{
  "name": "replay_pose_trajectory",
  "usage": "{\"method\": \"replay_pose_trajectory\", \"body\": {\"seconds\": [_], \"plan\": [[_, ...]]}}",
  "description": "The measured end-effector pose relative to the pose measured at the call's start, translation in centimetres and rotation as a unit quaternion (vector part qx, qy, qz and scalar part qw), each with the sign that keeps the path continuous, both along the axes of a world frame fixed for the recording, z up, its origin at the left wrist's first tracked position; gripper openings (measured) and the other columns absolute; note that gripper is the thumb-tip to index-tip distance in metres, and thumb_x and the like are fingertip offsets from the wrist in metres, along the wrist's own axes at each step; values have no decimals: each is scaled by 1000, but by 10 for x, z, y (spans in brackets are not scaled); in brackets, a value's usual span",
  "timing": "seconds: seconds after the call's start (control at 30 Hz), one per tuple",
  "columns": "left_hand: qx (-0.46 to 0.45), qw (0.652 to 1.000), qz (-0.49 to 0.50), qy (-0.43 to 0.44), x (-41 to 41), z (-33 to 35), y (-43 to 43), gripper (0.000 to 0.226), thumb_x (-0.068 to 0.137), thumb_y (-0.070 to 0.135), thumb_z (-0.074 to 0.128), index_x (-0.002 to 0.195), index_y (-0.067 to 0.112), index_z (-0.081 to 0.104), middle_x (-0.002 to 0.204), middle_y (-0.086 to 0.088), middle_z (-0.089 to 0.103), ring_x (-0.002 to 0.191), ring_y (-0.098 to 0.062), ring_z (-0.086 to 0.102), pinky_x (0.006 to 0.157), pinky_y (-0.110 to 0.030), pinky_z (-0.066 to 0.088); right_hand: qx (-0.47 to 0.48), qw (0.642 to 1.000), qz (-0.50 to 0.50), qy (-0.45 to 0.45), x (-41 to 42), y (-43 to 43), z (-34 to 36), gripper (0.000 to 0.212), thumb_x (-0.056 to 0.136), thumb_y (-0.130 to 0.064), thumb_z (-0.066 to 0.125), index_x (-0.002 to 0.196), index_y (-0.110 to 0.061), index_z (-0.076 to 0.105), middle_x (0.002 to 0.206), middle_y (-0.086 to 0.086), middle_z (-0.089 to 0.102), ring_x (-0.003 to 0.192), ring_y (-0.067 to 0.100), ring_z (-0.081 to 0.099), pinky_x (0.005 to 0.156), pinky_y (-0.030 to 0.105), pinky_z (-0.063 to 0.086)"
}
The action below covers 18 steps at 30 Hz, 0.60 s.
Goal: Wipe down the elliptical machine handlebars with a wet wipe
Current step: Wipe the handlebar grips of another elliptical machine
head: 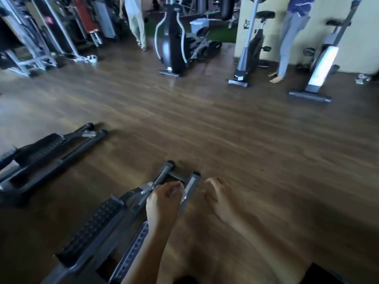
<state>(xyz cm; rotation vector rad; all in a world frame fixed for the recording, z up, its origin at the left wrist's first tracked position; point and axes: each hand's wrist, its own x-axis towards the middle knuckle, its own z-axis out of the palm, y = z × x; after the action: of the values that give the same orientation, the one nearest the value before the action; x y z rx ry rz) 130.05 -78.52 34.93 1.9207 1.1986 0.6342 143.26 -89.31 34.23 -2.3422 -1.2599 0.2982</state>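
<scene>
Dim gym: brown wood-plank floor (225, 124), cream wall (348, 37), exercise bikes (249, 50).

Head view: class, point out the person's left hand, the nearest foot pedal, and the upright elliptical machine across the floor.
left hand (164, 201), head view, back of the hand.
foot pedal (91, 229), head view, ribbed tread.
elliptical machine (173, 44), head view, black housing.

elliptical machine (114, 232): dark rails (189, 188), studded black pedal (92, 228), low on floor (225, 130).
</scene>
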Motion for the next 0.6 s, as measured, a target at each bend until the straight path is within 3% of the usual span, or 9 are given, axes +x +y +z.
{"method": "replay_pose_trajectory", "body": {"seconds": [0.17,0.27,0.4,0.5,0.6], "plan": [[30,998,-45,8,133,-15,62,11,83,35,67,90,32,75,84,12,71,76,0,62,61,-5,36,-4,998,-48,-27,117,50,-6,31,97,-42,44,120,-24,53,120,-2,59,114,23,54,73,29,34],[24,997,-78,-5,222,-23,109,12,83,35,67,92,32,74,86,13,72,80,2,63,66,-5,37,-16,997,-70,-39,197,92,-12,31,97,-40,43,121,-23,52,122,-2,58,116,22,52,77,29,35],[44,991,-123,-8,346,-21,175,13,84,34,69,95,29,74,83,14,69,77,0,62,63,-3,35,-25,992,-118,-27,312,152,-17,27,96,-40,43,115,-24,54,119,-3,60,113,20,55,69,27,30],[50,986,-161,-14,437,-7,219,7,83,28,71,84,35,71,74,23,64,71,4,61,61,-4,39,-35,989,-144,-22,399,192,-9,31,96,-40,43,121,-26,52,124,-5,58,116,17,53,76,28,38],[35,982,-184,-16,527,2,257,23,84,24,68,68,40,65,70,24,66,75,9,61,64,-2,40,-42,986,-160,-16,483,226,-6,34,95,-41,44,126,-27,49,128,-8,54,119,16,52,79,28,41]]}}
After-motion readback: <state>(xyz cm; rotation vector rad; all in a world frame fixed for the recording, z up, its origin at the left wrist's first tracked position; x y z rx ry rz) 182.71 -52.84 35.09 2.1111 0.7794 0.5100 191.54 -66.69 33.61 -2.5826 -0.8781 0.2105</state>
